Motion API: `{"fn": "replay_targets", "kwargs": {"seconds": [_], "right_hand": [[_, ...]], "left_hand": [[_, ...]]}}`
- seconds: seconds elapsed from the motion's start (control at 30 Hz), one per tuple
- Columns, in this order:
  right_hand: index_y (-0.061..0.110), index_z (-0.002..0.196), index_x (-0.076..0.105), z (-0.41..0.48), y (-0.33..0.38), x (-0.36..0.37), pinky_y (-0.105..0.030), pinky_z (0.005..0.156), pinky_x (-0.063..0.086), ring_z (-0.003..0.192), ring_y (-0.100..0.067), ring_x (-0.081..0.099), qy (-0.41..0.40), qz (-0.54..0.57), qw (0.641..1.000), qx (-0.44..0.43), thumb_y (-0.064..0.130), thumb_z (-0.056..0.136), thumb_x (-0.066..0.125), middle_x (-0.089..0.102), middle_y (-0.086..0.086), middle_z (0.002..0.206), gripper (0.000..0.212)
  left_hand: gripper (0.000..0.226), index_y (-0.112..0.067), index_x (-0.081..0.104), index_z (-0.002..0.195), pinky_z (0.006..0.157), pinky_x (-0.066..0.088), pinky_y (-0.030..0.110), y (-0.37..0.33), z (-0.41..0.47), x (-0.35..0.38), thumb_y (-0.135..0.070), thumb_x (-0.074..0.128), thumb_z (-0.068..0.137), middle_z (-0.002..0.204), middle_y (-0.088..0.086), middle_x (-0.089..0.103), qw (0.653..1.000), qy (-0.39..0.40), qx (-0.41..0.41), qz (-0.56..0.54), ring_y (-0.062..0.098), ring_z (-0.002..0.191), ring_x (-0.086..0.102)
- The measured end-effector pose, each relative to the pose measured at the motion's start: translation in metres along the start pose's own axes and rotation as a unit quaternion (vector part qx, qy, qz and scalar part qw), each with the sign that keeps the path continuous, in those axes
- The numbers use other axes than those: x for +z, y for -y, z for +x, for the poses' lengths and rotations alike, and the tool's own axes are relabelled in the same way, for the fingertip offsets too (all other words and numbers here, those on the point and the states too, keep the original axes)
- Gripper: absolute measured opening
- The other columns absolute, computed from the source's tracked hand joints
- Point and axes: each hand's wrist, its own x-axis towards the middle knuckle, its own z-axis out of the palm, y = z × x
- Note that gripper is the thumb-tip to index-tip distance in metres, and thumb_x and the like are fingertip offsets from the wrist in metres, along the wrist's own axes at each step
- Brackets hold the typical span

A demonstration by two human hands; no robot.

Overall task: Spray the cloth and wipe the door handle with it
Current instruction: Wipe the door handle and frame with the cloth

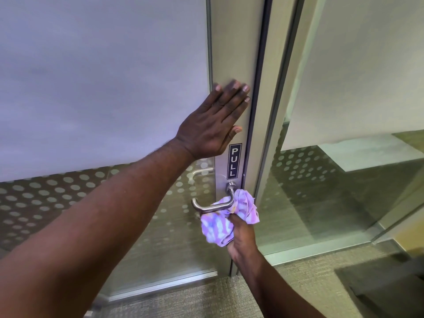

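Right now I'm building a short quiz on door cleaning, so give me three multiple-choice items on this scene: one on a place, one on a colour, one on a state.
1. Where does the left hand rest?
A. flat on the door frame above the PULL sign
B. on the floor
C. around the door handle

2. What colour is the cloth?
A. plain black
B. purple and white
C. solid red

3. What is the state of the right hand?
A. open and empty
B. holding a spray bottle
C. closed on the cloth, against the door handle

Answers:
1. A, since the palm and fingers lie spread on the metal stile just above the sign.
2. B, since the bunched fabric shows purple with pale patches.
3. C, since the fingers grip the crumpled cloth pressed under and beside the lever.
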Motion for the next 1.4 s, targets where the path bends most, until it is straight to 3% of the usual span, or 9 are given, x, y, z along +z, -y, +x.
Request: {"fn": "replay_targets", "kwargs": {"seconds": [0.3,0.47,0.67,0.73,0.83,0.93,1.03,1.17,1.4], "right_hand": [[-0.003,0.109,0.067,-0.044,-0.005,0.002,-0.066,0.099,0.049,0.094,-0.044,0.07,0.082,0.05,0.982,0.16,0.005,0.065,0.066,0.069,-0.029,0.104,0.044],[-0.002,0.119,0.056,-0.053,0.032,0.009,-0.075,0.113,0.027,0.104,-0.045,0.058,0.153,0.057,0.979,0.123,0.001,0.069,0.055,0.059,-0.026,0.11,0.051],[-0.002,0.121,0.06,-0.058,0.093,0.017,-0.074,0.097,0.045,0.097,-0.045,0.069,0.198,0.033,0.976,0.079,0.003,0.071,0.057,0.067,-0.028,0.108,0.05],[-0.001,0.115,0.066,-0.058,0.113,0.013,-0.072,0.09,0.049,0.091,-0.045,0.072,0.196,0.029,0.979,0.056,0.003,0.072,0.059,0.069,-0.028,0.106,0.043],[0.002,0.112,0.072,-0.059,0.138,0.003,-0.077,0.092,0.047,0.098,-0.046,0.07,0.192,0.023,0.981,0.011,0.002,0.074,0.061,0.071,-0.027,0.11,0.039],[0.001,0.121,0.067,-0.062,0.158,-0.005,-0.077,0.092,0.047,0.103,-0.048,0.069,0.194,0.004,0.981,-0.014,0.001,0.077,0.062,0.07,-0.028,0.113,0.045],[-0.002,0.124,0.064,-0.07,0.171,-0.011,-0.062,0.084,0.057,0.093,-0.045,0.072,0.17,-0.041,0.984,-0.031,0.0,0.075,0.065,0.071,-0.029,0.107,0.049],[-0.006,0.129,0.06,-0.08,0.183,-0.018,-0.061,0.085,0.058,0.094,-0.047,0.071,0.137,-0.115,0.982,-0.062,0.002,0.074,0.07,0.068,-0.031,0.11,0.056],[-0.001,0.123,0.067,-0.094,0.201,-0.036,-0.07,0.101,0.048,0.118,-0.056,0.061,0.138,-0.263,0.943,-0.15,-0.004,0.073,0.07,0.066,-0.035,0.125,0.05]], "left_hand": [[0.059,0.0,0.028,0.161,0.132,0.003,0.047,0.0,0.0,-0.005,-0.035,0.029,0.113,0.169,0.021,0.027,1.0,0.019,0.004,-0.007,0.037,0.158,0.022],[0.058,0.001,0.033,0.159,0.131,0.009,0.052,-0.009,0.0,-0.02,-0.032,0.038,0.111,0.169,0.02,0.028,0.995,0.028,-0.036,-0.083,0.037,0.158,0.022],[0.058,-0.003,0.048,0.152,0.128,0.024,0.037,-0.061,-0.026,-0.046,-0.038,0.048,0.106,0.163,0.015,0.042,0.961,0.005,-0.116,-0.252,0.025,0.152,0.039],[0.061,-0.01,0.052,0.151,0.117,0.034,0.029,-0.089,-0.038,-0.053,-0.048,0.049,0.102,0.156,0.008,0.053,0.905,0.009,-0.253,-0.343,0.018,0.14,0.051],[0.066,-0.023,0.065,0.137,0.096,0.052,0.025,-0.123,-0.042,-0.065,-0.067,0.055,0.088,0.128,-0.003,0.071,0.72,0.052,-0.442,-0.533,0.008,0.111,0.069],[0.029,-0.032,0.08,0.089,0.073,0.057,0.026,-0.143,-0.04,-0.067,-0.059,0.071,0.082,0.091,-0.004,0.08,0.536,0.145,-0.477,-0.681,0.008,0.079,0.075],[0.026,-0.02,0.08,0.087,0.068,0.058,0.025,-0.157,-0.043,-0.071,-0.045,0.079,0.082,0.091,0.009,0.082,0.469,0.179,-0.467,-0.727,0.018,0.077,0.077],[0.032,-0.015,0.077,0.099,0.067,0.06,0.027,-0.169,-0.037,-0.078,-0.036,0.086,0.077,0.097,0.007,0.082,0.462,0.165,-0.473,-0.732,0.019,0.082,0.078],[0.024,-0.021,0.073,0.098,0.073,0.061,0.035,-0.183,-0.022,-0.084,-0.015,0.079,0.075,0.099,0.01,0.08,0.536,0.143,-0.477,-0.682,0.02,0.08,0.073]]}}
